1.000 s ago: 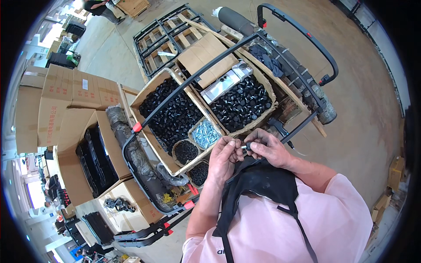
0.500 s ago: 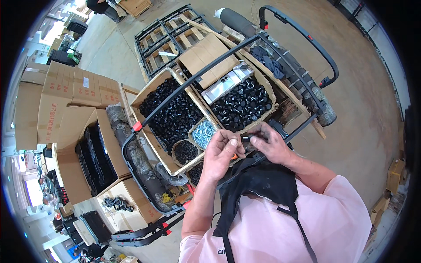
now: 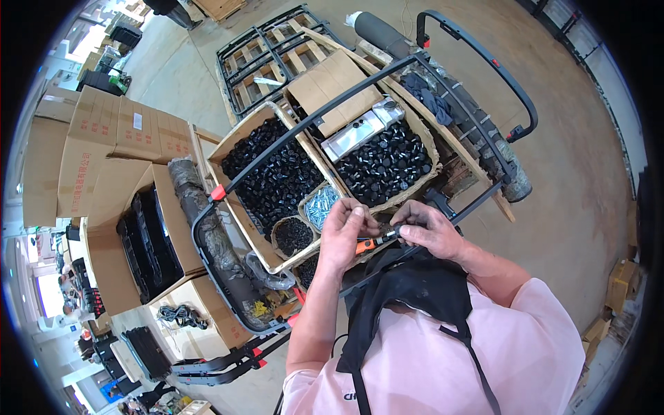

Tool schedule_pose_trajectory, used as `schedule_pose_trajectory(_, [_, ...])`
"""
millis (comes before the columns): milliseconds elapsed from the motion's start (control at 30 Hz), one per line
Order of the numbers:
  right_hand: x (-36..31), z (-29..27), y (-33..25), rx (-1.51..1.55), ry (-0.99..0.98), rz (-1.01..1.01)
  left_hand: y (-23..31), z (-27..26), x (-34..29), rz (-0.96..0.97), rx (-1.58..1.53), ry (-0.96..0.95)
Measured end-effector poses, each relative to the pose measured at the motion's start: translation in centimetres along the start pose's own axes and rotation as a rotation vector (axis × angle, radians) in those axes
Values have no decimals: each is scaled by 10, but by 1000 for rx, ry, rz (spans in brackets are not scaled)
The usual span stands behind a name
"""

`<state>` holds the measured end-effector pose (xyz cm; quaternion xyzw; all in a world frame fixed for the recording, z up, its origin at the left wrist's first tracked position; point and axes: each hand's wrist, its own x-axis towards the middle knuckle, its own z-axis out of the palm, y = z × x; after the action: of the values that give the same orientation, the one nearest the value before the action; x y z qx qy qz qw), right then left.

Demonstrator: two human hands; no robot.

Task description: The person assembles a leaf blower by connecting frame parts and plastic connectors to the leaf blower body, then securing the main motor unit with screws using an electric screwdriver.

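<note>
My left hand [image 3: 346, 232] is closed, with thumb and fingertips pinched together beside the bin of screws; anything between them is too small to make out. A short way to its right, my right hand [image 3: 430, 234] pinches a small black part [image 3: 399, 229], mostly covered by its fingers. Just below and between the hands shows an orange-and-black driver-like tool [image 3: 366, 245] with a metal tip close to my right fingertips. A long black tubular frame [image 3: 304, 124] with red joint pieces runs in front of me across the bins.
Two large bins hold black caps [image 3: 266, 166] and black knob-like parts [image 3: 384, 166]. Smaller tubs hold silvery screws [image 3: 321, 206] and small black pieces [image 3: 293, 236]. A metal box [image 3: 356, 135] and cardboard lie on the right bin. Wrapped rolls [image 3: 187, 187] support the frame; cartons [image 3: 114, 131] stand left.
My hands have moved apart slightly. The black part that spanned between them is now at my right fingertips, and more of the orange tool shows below.
</note>
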<state>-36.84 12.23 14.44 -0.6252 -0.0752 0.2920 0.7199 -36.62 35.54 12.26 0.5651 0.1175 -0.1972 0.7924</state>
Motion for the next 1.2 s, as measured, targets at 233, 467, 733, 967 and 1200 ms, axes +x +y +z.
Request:
schedule_pose_trajectory(233, [5, 4, 3, -221, 88, -8, 14, 17, -7, 99, -181, 15])
schedule_pose_trajectory(467, [5, 13, 2, -327, 100, -94, 17, 22, -14, 168, -259, 3])
schedule_pose_trajectory(733, [6, 20, 7, -656, 26, -301, 20, 10, -5, 198, -409, 11])
schedule_pose_trajectory(967, [3, 22, 26, -287, 219, -115, 49, -4, -46, 172, -310, -117])
schedule_pose_trajectory(1200, [28, -28, 7, -378, 368, -42, -37, -98, -148, -155, 377, 150])
